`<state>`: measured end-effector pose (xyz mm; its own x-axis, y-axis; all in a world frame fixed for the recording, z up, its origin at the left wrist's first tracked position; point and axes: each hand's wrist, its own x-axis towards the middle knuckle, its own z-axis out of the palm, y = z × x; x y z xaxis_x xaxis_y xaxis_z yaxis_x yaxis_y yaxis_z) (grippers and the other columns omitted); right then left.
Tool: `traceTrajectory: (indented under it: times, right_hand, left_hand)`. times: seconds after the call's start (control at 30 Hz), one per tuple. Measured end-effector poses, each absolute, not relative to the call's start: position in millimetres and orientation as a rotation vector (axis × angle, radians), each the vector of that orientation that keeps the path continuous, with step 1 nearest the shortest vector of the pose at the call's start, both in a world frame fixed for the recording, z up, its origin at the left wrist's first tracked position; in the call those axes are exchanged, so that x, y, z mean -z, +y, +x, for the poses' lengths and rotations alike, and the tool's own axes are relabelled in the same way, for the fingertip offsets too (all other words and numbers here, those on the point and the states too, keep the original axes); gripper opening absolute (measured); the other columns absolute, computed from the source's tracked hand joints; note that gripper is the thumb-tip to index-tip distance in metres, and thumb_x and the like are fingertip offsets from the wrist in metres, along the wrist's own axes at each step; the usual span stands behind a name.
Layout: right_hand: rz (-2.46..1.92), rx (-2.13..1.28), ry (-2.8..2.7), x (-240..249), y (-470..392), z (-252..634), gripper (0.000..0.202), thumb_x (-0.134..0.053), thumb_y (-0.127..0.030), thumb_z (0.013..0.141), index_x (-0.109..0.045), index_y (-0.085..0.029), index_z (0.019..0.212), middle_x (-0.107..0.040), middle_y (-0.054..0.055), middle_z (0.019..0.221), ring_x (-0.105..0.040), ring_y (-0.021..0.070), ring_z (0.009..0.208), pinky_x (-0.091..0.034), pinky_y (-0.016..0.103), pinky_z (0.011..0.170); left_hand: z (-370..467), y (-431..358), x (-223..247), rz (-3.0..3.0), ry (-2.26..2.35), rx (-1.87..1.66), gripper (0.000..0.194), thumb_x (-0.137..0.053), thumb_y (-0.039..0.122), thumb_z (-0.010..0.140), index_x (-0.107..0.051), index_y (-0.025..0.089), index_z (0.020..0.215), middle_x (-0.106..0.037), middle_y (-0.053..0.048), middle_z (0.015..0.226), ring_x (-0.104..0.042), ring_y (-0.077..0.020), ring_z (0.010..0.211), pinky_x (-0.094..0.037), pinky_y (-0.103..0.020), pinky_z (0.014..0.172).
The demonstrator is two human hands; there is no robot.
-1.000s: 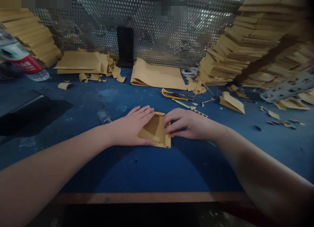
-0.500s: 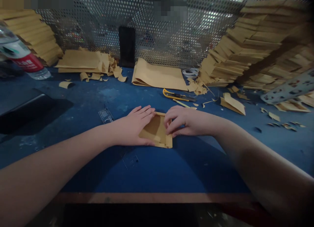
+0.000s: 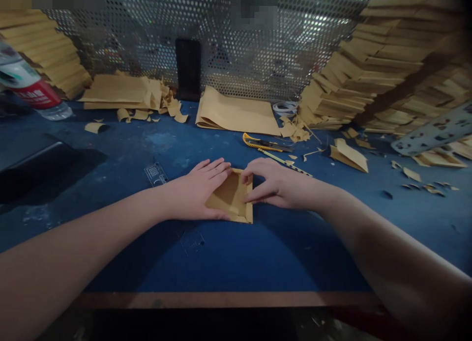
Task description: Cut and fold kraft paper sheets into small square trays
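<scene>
A small piece of folded brown paper [image 3: 230,193] with narrow folded edges lies on the blue mat. My left hand [image 3: 201,188] rests flat over its left part, fingers stretched out and thumb along the near edge. At the right edge, my right hand [image 3: 271,184] has its fingers bent and grips the folded border, thumb and fingertip on the paper. The fingertips' undersides are hidden. Beyond the hands lie a yellow utility knife [image 3: 263,142] and a thin patterned stick [image 3: 289,165], its near end close to my right hand.
A larger folded brown sheet [image 3: 238,112], a roll of white tape [image 3: 285,108] and a black phone [image 3: 188,68] stand along the perforated metal screen [image 3: 236,46]. Tall paper stacks [image 3: 372,71] rise at right. A bottle [image 3: 35,93] and a dark object [image 3: 37,166] are left.
My right fingers have shifted slightly left and spread a little at the paper's right border, which now lies flatter. More of the patterned stick shows. My left hand stays flat on the paper.
</scene>
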<state>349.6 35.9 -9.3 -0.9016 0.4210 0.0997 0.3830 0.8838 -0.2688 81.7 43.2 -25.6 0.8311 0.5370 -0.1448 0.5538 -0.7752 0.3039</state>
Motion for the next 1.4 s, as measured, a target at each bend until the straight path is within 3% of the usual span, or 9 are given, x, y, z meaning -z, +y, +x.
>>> traceTrajectory:
  times: [0.23, 0.33, 0.67, 1.13, 1.4]
  right_hand:
    - [-0.730, -0.481, -2.639, 18.7, 28.7, 351.1, 0.014, -0.065, -0.031, 0.091, -0.075, -0.022, 0.095, -0.069, 0.007, 0.101, -0.062, 0.0201, 0.100, -0.050, 0.035, 0.089]
    - [-0.722, -0.479, -2.621, 17.3, 26.2, 350.2, 0.013, -0.067, -0.028, 0.089, -0.075, -0.019, 0.092, -0.071, 0.008, 0.100, -0.065, 0.0212, 0.100, -0.052, 0.035, 0.089]
    - [-0.672, -0.498, -2.730, 15.5, 22.3, 348.7, 0.019, -0.062, -0.030, 0.092, -0.071, -0.020, 0.106, -0.070, 0.008, 0.115, -0.064, 0.0213, 0.113, -0.052, 0.033, 0.097]
    - [-0.620, -0.345, -2.798, 16.3, 22.3, 349.8, 0.022, -0.054, -0.029, 0.097, -0.072, -0.023, 0.107, -0.067, 0.009, 0.121, -0.064, 0.0229, 0.113, -0.052, 0.034, 0.094]
    - [-0.613, -0.321, -2.866, 14.3, 22.6, 346.3, 0.022, -0.053, -0.024, 0.097, -0.072, -0.019, 0.106, -0.063, 0.014, 0.122, -0.057, 0.0251, 0.121, -0.049, 0.039, 0.098]
  left_hand:
    - [77.8, 44.7, 31.8, 2.675, 0.794, 0.023, 0.106, -0.035, 0.084, 0.081, -0.006, 0.014, 0.156, -0.003, -0.009, 0.163, -0.002, -0.0277, 0.152, -0.001, -0.044, 0.124]
    - [77.1, 45.4, 32.9, 2.678, 0.792, 0.019, 0.105, -0.036, 0.083, 0.082, -0.005, 0.015, 0.156, -0.002, -0.009, 0.163, -0.002, -0.0272, 0.152, 0.000, -0.043, 0.124]
    - [79.5, 43.8, 30.0, 2.668, 0.805, 0.048, 0.109, -0.031, 0.086, 0.080, -0.011, 0.009, 0.155, -0.003, -0.010, 0.163, 0.000, -0.0263, 0.152, 0.001, -0.041, 0.124]
    - [78.4, 44.3, 30.5, 2.662, 0.792, 0.025, 0.106, -0.032, 0.084, 0.082, -0.010, 0.012, 0.156, -0.004, -0.010, 0.163, -0.001, -0.0278, 0.152, -0.001, -0.043, 0.123]
    - [78.9, 43.7, 27.2, 2.655, 0.805, 0.076, 0.107, -0.031, 0.084, 0.082, -0.008, 0.011, 0.156, -0.002, -0.010, 0.163, 0.001, -0.0274, 0.152, 0.001, -0.041, 0.123]
